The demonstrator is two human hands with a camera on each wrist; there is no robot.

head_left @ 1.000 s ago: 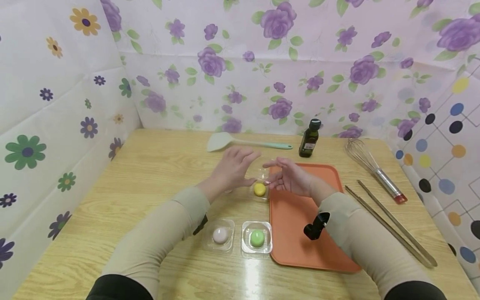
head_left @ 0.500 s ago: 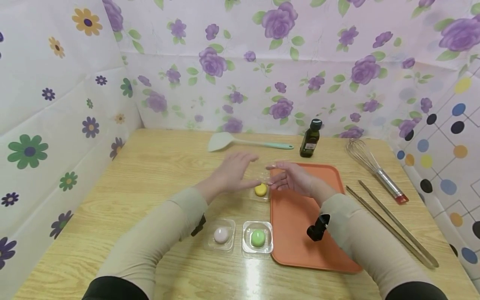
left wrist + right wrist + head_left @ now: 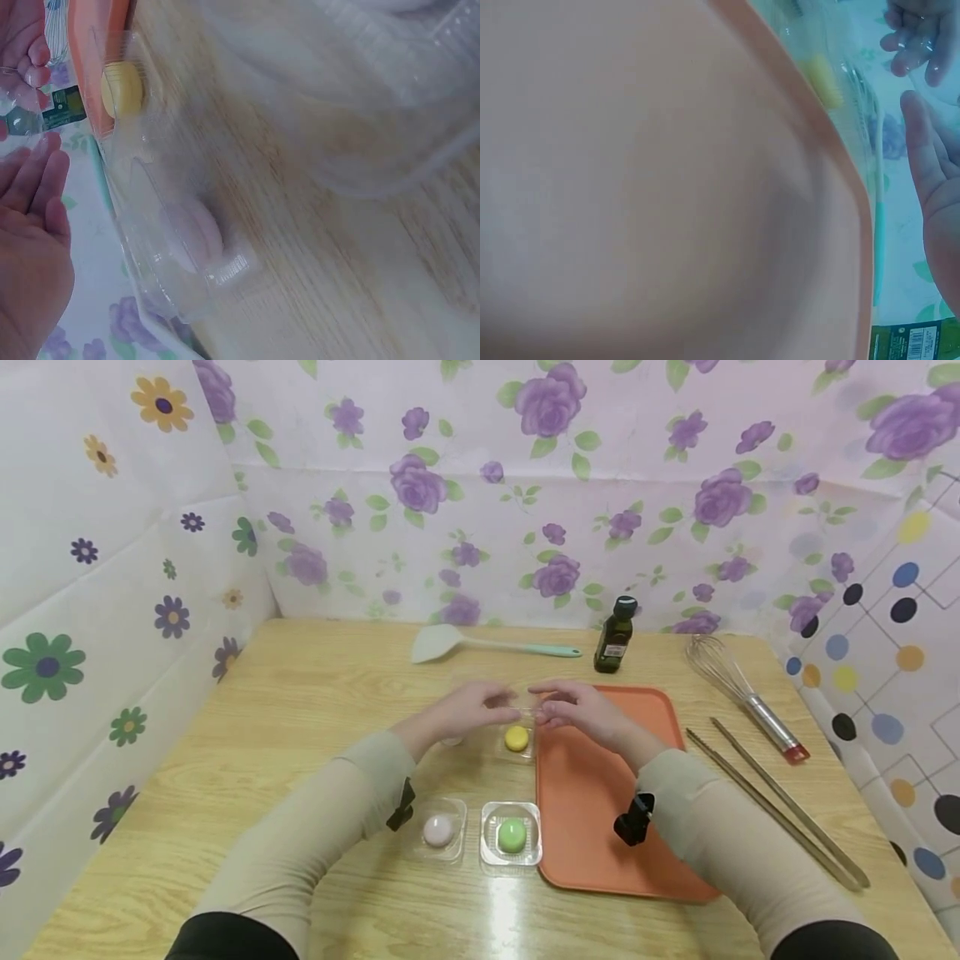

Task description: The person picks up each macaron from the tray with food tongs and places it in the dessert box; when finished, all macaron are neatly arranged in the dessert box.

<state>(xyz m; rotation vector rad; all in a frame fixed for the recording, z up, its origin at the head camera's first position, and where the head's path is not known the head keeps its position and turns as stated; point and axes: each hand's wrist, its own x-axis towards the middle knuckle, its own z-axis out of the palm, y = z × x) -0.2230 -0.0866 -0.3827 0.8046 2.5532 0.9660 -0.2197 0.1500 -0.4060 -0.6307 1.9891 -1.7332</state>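
Observation:
Both hands come together above the far end of the orange tray's left edge. A clear plastic box (image 3: 22, 124) shows faintly between their fingertips; whether it is a lid or a whole box I cannot tell. My left hand (image 3: 474, 708) holds it from the left, my right hand (image 3: 576, 710) from the right. Just below them a yellow macaron (image 3: 517, 739) sits in clear packaging. A pink macaron (image 3: 193, 234) lies in another clear box beneath the left hand, mostly hidden in the head view. Nearer me are a pale lilac macaron (image 3: 438, 831) and a green macaron (image 3: 512, 836), each in a clear box.
The orange tray (image 3: 600, 843) lies under the right forearm. Behind stand a dark bottle (image 3: 615, 635) and a lying spatula (image 3: 495, 646). On the right are a whisk (image 3: 757, 706) and long metal tongs (image 3: 780, 810). Patterned sheets wall off the table's back and sides.
The left hand has dropped slightly and come nearer the right, its fingers more bent. The right hand's fingers have drawn in. The macarons, boxes and tools have stayed in place.

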